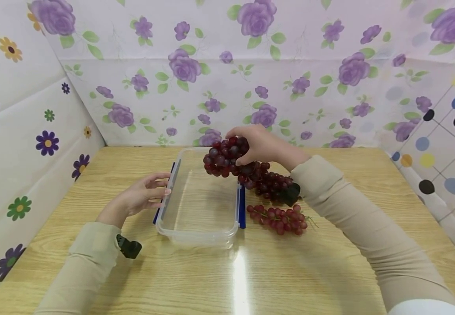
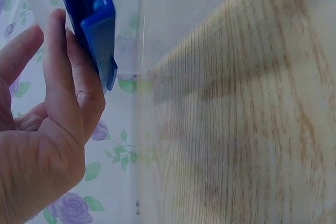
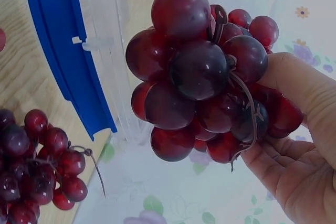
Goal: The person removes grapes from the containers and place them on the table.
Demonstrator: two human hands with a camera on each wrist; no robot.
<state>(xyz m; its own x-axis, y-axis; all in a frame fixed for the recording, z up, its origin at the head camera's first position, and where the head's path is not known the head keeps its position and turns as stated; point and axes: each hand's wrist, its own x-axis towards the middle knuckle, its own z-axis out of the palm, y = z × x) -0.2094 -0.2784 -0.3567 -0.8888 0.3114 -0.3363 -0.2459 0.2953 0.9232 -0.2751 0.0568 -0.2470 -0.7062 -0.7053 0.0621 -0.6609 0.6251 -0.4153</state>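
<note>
A bunch of dark red grapes is held up by my right hand, over the right part of a clear plastic container. In the right wrist view, the thumb and fingers grip the grapes from one side, and a thin stem curls down the front. My left hand rests against the container's left side, fingers extended at the rim. The left wrist view shows its fingers beside a blue side flap, which hangs open.
Right of the container lies a second dark grape bunch, partly behind my right wrist. Nearer me is a lighter red bunch. Another blue flap sticks out along the container's right side. Floral cloth stands behind the wooden table.
</note>
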